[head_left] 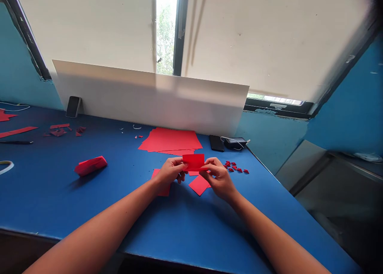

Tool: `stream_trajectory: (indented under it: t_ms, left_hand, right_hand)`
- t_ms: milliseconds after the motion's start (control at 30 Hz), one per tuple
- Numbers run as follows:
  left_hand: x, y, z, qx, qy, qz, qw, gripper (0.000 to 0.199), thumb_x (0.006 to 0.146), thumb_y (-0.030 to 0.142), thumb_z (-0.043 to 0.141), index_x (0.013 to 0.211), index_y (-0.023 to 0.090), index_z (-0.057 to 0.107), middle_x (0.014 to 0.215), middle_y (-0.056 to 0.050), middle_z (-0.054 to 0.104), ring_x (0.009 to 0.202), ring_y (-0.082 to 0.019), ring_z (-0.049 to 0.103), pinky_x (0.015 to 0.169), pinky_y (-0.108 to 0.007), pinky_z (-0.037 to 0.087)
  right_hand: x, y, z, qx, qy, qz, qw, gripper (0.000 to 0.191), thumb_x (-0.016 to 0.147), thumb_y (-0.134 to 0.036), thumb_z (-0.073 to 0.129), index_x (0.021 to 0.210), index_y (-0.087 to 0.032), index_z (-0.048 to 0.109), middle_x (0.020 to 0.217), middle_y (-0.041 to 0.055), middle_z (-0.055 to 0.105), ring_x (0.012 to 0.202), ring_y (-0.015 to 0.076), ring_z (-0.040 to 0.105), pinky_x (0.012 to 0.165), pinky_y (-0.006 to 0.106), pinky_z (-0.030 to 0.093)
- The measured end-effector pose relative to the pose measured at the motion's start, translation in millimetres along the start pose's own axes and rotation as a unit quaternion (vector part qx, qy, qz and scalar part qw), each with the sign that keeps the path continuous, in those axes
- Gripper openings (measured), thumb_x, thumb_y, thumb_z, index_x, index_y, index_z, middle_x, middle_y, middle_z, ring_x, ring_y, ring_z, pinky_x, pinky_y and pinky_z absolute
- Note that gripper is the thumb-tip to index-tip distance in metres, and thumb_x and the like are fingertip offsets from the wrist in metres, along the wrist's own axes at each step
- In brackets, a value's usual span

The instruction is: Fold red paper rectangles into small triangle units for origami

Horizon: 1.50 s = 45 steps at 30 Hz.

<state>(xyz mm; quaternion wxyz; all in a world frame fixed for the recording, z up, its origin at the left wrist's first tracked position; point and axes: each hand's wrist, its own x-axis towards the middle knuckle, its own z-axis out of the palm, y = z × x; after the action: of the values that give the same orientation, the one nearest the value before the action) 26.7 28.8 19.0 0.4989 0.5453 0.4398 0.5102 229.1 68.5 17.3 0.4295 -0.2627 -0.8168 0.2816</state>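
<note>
On the blue table [60, 210], a red paper stack [170, 140] lies just beyond both hands. The left hand [170, 172] and right hand [218, 179] hold a small red sheet [193, 162] above the table, their fingers [208, 164] clamped on its edges, tiny red scraps [235, 167] just beside.

Single head-worn view, looking forward and down from above the near edge of the desk [54, 194]. Left hand [170, 172] and right hand [218, 178] sit close, lower centre; forearms [98, 222] enter from the bottom corners; window [165, 38] at top.
</note>
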Motion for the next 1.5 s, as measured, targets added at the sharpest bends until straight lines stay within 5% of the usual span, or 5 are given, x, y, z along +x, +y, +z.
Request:
stream_trajectory:
  t_ms: [133,367,600,800,1500]
  left_hand:
    - [-2,1,0.9,0.074,-0.038,0.034,0.996,0.025,0.077,0.03,0.055,0.091,0.013,0.066,0.053,0.004,0.047,0.045,-0.009,0.043,0.044,-0.02,0.037]
    - [-3,1,1.5,0.156,-0.036,0.069,0.985,0.033,0.086,0.043,0.047,0.072,0.016,0.058,0.059,0.003,0.046,0.043,-0.008,0.044,0.043,-0.02,0.035]
    - [-9,7,9.2,0.183,0.023,0.132,0.974,0.034,0.08,0.047,0.061,0.068,0.015,0.059,0.061,0.002,0.051,0.051,-0.01,0.05,0.048,-0.02,0.04]
    - [-6,6,6.4,0.189,0.096,0.133,0.968,0.03,0.081,0.043,0.06,0.07,0.016,0.064,0.057,0.001,0.056,0.047,-0.011,0.05,0.045,-0.021,0.041]
    - [-5,6,5.1,0.189,0.1,0.152,0.965,0.033,0.084,0.04,0.058,0.064,0.014,0.062,0.054,0.001,0.055,0.044,-0.008,0.049,0.044,-0.019,0.04]
  right_hand:
    - [1,1,1,0.145,0.032,0.069,0.987,0.021,0.081,-0.041,0.065,0.087,-0.022,0.071,0.121,0.0103,0.057,0.109,0.0261,0.056,0.075,0.033,0.054]
    - [2,3,8,0.25,0.105,0.175,0.947,0.036,0.071,-0.042,0.074,0.094,-0.019,0.061,0.077,0.0026,0.067,0.067,0.0183,0.064,0.067,0.033,0.052]
    - [2,-3,12,0.28,0.126,0.184,0.934,0.051,0.069,-0.035,0.077,0.11,-0.019,0.052,0.078,0.0019,0.069,0.064,0.0163,0.064,0.066,0.032,0.052]
    - [2,-7,12,0.293,0.134,0.197,0.926,0.039,0.068,-0.038,0.077,0.098,-0.016,0.064,0.087,0.0071,0.071,0.077,0.0206,0.067,0.074,0.037,0.054]
    - [2,-1,11,0.299,0.137,0.21,0.921,0.033,0.07,-0.043,0.075,0.089,-0.016,0.072,0.081,0.0059,0.073,0.073,0.0194,0.067,0.071,0.033,0.054]
